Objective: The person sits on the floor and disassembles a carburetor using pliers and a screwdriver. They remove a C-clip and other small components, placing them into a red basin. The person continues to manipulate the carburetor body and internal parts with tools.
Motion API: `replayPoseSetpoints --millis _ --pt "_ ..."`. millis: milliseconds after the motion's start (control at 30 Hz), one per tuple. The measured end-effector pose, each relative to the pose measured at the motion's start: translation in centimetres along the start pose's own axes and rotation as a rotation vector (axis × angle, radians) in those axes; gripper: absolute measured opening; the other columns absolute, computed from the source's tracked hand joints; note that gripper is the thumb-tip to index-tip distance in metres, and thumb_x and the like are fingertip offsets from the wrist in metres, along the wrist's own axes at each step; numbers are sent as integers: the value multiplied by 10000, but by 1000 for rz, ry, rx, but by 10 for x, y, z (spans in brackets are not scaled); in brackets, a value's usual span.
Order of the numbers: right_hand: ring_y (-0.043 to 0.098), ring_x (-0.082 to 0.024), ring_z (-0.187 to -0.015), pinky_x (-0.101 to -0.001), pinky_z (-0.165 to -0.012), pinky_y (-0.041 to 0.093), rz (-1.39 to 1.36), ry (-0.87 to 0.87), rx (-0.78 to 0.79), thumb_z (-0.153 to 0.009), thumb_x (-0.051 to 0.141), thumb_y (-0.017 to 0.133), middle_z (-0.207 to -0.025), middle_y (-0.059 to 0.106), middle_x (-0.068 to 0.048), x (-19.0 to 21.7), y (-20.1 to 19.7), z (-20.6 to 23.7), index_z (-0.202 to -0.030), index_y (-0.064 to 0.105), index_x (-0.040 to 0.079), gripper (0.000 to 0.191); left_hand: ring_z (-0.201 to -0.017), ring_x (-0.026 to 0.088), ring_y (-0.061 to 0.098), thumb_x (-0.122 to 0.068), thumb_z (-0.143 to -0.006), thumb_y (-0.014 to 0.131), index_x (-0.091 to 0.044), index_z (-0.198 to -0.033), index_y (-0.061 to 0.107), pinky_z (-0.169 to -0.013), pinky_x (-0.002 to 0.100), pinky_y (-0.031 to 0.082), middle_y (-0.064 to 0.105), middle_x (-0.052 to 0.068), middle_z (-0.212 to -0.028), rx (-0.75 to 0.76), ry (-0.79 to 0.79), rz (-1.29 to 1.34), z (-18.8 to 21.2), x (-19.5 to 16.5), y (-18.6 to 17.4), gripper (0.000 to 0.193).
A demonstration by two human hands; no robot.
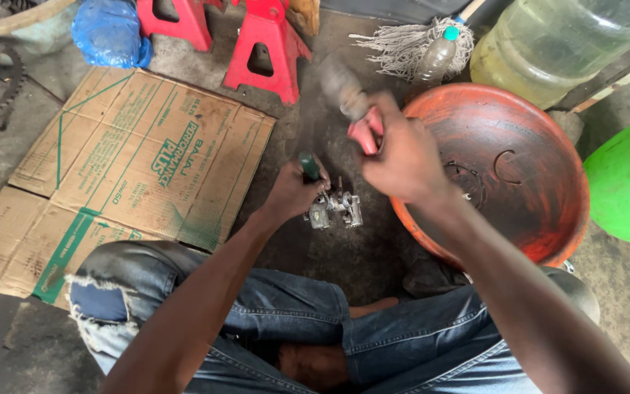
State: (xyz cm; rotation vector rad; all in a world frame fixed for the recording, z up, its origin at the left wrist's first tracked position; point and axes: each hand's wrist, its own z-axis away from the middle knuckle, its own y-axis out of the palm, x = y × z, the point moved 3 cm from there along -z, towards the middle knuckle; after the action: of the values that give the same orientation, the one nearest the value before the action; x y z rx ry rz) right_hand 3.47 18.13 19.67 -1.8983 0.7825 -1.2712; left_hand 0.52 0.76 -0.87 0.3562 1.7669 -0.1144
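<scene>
Step in hand: striking a tool held against a small metal part on the floor.
Left hand: closed fully around a green-handled tool, held near upright with its lower end down at the metal part; the tip itself is hidden behind the hand.
Right hand: closed tight around the pink grip of a hammer; the head is raised above the tool and blurred.
Location of part: on the dark floor between the knees, just beside the rim of the orange basin, right of the cardboard sheet.
Technique: judged from the pose, keep the tool in line with the hammer's path, so the blow lands square on the handle end.
Grip advice: keep the left hand's fingers below the struck end; a glancing blow would likely hit the knuckles.
Support: the part looks loose on the floor; short, controlled blows should limit skidding.
Part material: bare cast metal, pale grey, irregular with lugs and bores, dull and greasy.
Floor: rough concrete, oil-darkened.
Basin: round, shallow, worn orange with blackened inside, a few thin curved pieces lying in it.
Cardboard sheet: flattened, brown, printed green, matte.
Surroundings: red jack stands, stringy mop head, translucent water bottle.
</scene>
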Motion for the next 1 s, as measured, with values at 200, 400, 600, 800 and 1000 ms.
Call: replayPoseSetpoints --millis 200,400,600,800,1000 --pt "708 -366 -964 -512 -815 543 287 -98 516 -745 182 750 -1005 758 -77 10 37 4 -1274 588 223 554 -854 136 687 188 -844 660 -18 -964 688 -728 303 569 729 73 -933 -90 -21 15 2 2 -10 240" --pt "770 -314 -948 -454 -846 589 -29 83 179 -845 214 721 -1001 753 -122 -24 33 11 -1255 600 168 430 -825 172 733 133 -869 567 -34 -898 631 -697 364 619 737 94 -891 -288 -376 213 8 -1 -24 181" --pt "698 -442 -924 -525 -811 536 31 248 171 -717 271 842 -999 730 -186 -52 44 35 -1397 417 148 811 -751 208 713 -86 -976 582 -43 -930 645 -667 362 609 699 123 -885 -548 -369 263 -14 -25 -46 89" --pt "701 -429 -943 -512 -850 558 157 191 207 -776 244 767 -1019 712 -203 -62 75 -19 -1427 455 170 726 -794 365 665 -187 -912 649 9 -1112 664 -695 487 505 709 252 -970 -580 -436 -379 -19 -12 -76 280" --pt "661 -417 -1084 -524 -896 537 379 68 313 -800 301 782 -1137 682 -208 -51 125 -78 -1257 597 198 503 -1068 473 655 -338 -810 735 34 -1176 602 -920 535 517 691 306 -1102 -375 -513 -1002 -10 15 -72 538"
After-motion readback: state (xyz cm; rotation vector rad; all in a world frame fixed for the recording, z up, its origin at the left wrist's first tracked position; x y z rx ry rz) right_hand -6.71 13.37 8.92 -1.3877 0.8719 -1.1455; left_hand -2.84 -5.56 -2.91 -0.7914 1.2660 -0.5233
